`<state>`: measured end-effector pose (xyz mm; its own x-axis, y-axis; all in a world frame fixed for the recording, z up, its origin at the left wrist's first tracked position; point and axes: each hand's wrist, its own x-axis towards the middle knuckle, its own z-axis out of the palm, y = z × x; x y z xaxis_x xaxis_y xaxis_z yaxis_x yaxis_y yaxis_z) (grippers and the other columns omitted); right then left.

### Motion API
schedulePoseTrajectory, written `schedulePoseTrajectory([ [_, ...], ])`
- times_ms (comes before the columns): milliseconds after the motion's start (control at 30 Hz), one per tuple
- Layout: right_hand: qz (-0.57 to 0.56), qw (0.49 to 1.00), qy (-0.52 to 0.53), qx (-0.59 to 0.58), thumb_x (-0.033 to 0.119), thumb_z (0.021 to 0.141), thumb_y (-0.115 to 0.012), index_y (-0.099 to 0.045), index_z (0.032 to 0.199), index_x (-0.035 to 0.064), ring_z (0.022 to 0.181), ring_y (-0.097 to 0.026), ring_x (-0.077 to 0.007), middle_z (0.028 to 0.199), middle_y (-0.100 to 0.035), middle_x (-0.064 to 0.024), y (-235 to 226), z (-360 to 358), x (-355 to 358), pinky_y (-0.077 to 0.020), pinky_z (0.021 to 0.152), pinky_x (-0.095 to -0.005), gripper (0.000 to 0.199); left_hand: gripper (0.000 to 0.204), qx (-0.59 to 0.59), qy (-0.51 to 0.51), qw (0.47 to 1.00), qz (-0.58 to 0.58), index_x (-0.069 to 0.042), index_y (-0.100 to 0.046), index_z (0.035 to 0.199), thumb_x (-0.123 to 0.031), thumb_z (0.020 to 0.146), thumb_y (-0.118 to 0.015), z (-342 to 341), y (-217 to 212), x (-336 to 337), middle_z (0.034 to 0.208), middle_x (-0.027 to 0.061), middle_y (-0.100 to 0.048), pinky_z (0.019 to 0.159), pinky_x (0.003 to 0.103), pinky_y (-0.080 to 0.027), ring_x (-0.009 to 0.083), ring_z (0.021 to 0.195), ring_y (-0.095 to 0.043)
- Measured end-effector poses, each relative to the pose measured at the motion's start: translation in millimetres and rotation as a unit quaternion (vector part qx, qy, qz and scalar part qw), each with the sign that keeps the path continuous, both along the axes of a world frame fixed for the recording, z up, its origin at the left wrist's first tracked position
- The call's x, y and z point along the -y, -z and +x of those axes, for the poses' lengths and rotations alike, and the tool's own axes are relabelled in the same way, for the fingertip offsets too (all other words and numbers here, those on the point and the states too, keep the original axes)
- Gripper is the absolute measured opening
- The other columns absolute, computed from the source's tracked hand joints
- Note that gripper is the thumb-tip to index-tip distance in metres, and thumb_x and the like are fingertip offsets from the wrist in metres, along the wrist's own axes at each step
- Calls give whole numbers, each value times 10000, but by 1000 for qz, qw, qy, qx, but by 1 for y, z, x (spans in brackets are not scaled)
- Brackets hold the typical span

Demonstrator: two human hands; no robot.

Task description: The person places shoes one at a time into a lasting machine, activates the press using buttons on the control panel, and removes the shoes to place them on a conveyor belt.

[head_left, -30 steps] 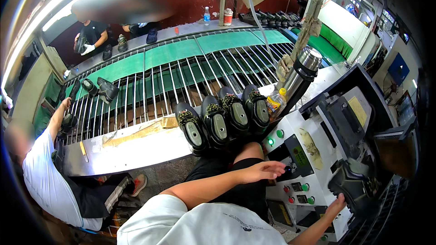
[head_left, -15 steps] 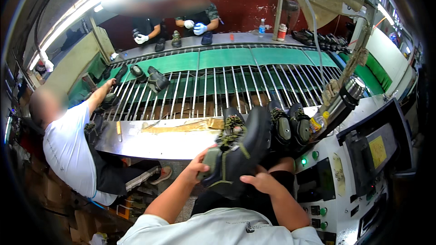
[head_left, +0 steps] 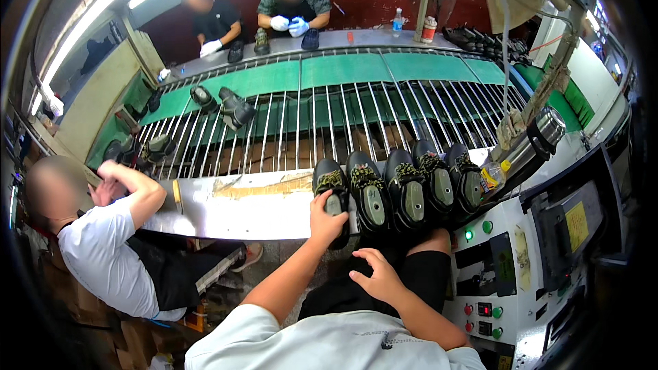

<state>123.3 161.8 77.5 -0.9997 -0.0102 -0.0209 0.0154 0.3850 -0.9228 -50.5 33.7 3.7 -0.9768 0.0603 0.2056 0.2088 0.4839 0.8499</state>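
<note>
Along the near edge of the metal bench stands a row of several black shoes with yellow-green laces. An olive-coloured block with a small hole fills the opening of most of them. At the row's left end, my left hand [head_left: 327, 219] grips the back of the leftmost shoe [head_left: 330, 177], thumb on its right side. Beside it stands the second shoe [head_left: 368, 195], toe pointing away from me. Over my lap, just nearer than the row, my right hand [head_left: 381, 275] is empty with its fingers apart.
Beyond the bench [head_left: 205, 216] runs a roller conveyor [head_left: 329, 123] with a few shoes at its left. A seated co-worker [head_left: 103, 247] is at left; two more work across. A steel thermos [head_left: 541, 137] and a control panel [head_left: 490, 281] stand at right.
The shoe I held up in both hands is down in the row. My right hand has let go and opened. At left, the co-worker's arm has drawn back from the conveyor.
</note>
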Motion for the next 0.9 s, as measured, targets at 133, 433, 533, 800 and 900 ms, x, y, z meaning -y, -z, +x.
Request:
schedulePoseTrajectory([
  [133, 28, 999, -25, -23, 212, 790, -693, -584, 1163, 34, 1149, -524, -309, 1201, -550, -140, 2, -10, 20, -424, 985, -374, 427, 611, 61, -40, 994, 79, -90, -539, 1193, -160, 616, -727, 5, -6, -20, 1316, 234, -399, 1049, 412, -361, 399, 1274, -389],
  [433, 93, 974, 79, -191, 73, 694, -685, -638, 906, 54, 938, -584, -304, 951, -627, -105, 2, -51, 39, -476, 843, -388, 218, 597, 59, -15, 988, 139, -62, -554, 1145, -119, 573, -717, -6, 4, 5, 1196, 187, -492, 1021, 397, -382, 349, 1161, -470],
  [533, 169, 942, 177, -230, 65, 674, -672, -615, 972, 44, 1013, -546, -341, 1048, -585, -144, 2, -67, 11, -450, 892, -412, 304, 583, 82, -13, 982, 169, -47, -548, 1132, -101, 574, -710, -10, 3, 17, 1132, 143, -535, 990, 377, -405, 309, 1102, -516],
  [800, 208, 940, 213, -167, 102, 687, -688, -560, 1127, 33, 1154, -474, -370, 1212, -513, -173, 30, -75, -8, -394, 984, -450, 463, 581, 56, 7, 996, 75, -90, -542, 1165, -113, 609, -707, -9, -3, -4, 1304, 241, -419, 1037, 416, -371, 404, 1251, -413],
  [900, 178, 944, 189, -205, 90, 680, -680, -584, 1086, 52, 1119, -502, -366, 1177, -539, -164, 24, -71, 12, -400, 975, -446, 418, 593, 78, -3, 994, 76, -109, -542, 1173, -129, 608, -719, -11, -7, -14, 1356, 287, -350, 1065, 433, -340, 448, 1306, -338],
])
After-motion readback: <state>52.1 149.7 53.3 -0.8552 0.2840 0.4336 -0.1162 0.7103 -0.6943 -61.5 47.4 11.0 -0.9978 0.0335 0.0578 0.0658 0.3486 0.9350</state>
